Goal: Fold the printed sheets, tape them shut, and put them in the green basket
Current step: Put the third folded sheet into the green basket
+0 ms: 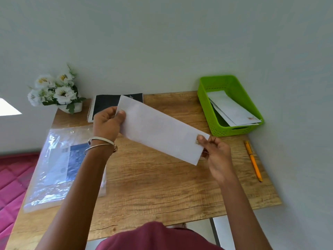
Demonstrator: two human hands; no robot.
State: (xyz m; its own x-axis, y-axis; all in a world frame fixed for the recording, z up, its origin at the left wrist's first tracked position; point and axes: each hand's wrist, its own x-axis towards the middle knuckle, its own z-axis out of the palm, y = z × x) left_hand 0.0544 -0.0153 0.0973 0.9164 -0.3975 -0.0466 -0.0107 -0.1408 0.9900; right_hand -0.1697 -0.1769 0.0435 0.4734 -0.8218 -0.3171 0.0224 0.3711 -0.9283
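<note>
Above the middle of the table (162,186) you hold the folded sheet (162,130) by its short ends — left hand (106,123) and right hand (216,154) each pinching one. It looks light and limp — keep those end grips toward the green basket (252,98) at the far right corner.

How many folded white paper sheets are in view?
At least 3: one folded white paper sheet held between both hands, two overlapping in the green plastic basket; more may lie beneath.
</note>
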